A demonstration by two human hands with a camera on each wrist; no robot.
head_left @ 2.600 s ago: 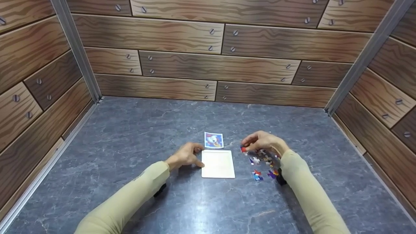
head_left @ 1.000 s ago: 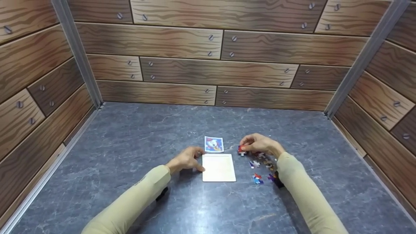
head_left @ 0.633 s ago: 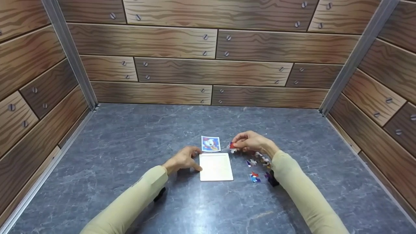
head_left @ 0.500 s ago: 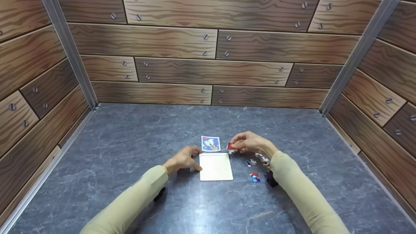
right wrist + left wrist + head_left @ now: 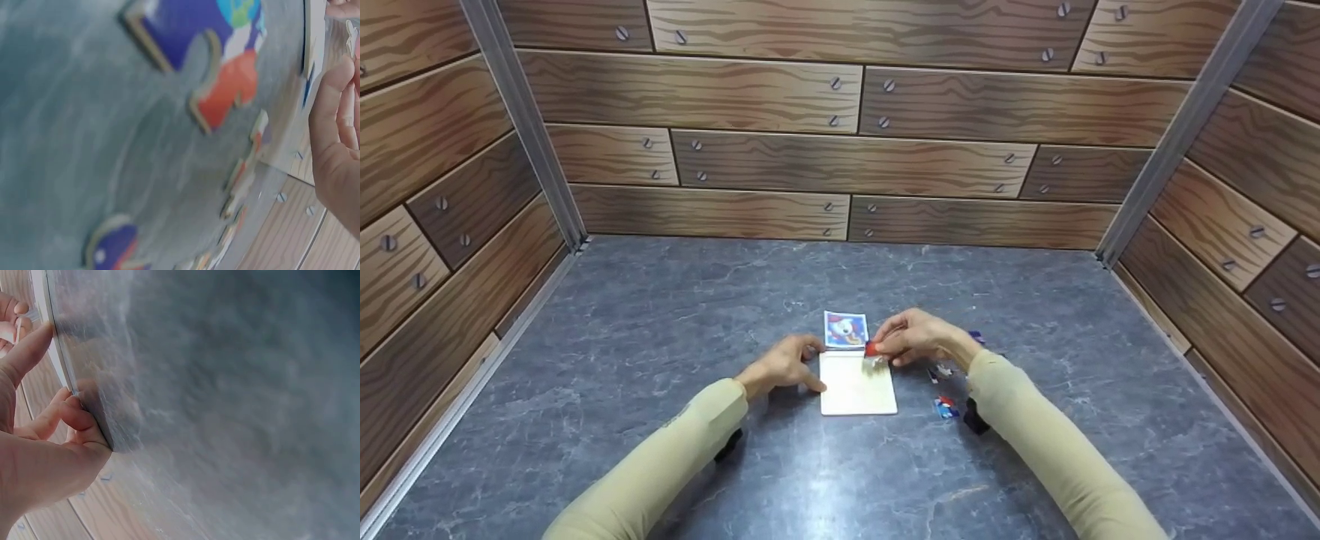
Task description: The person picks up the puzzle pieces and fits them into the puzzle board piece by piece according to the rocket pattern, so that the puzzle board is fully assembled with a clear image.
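Observation:
A white puzzle tray (image 5: 856,391) with a raised rim lies on the grey marbled table. My left hand (image 5: 781,364) rests at its left edge, thumb and fingertips spread along that side; the left wrist view shows the thumb (image 5: 35,351) touching the rim. My right hand (image 5: 921,337) pinches a red and white jigsaw piece (image 5: 871,349) between thumb and fingers, over the tray's upper right corner. Just behind the tray lies a small picture card (image 5: 846,330) with a white cartoon figure on blue.
Right of the tray lie several loose jigsaw pieces, among them a blue and red one (image 5: 946,408) and a white and purple one (image 5: 940,373). The right forearm hides others. In the right wrist view a purple and orange piece (image 5: 233,84) is near. Wood-patterned walls (image 5: 750,161) enclose the table.
My right hand has carried the red and white jigsaw piece left from the loose pieces to over the tray's upper right corner. My left hand has stayed at the tray's left edge.

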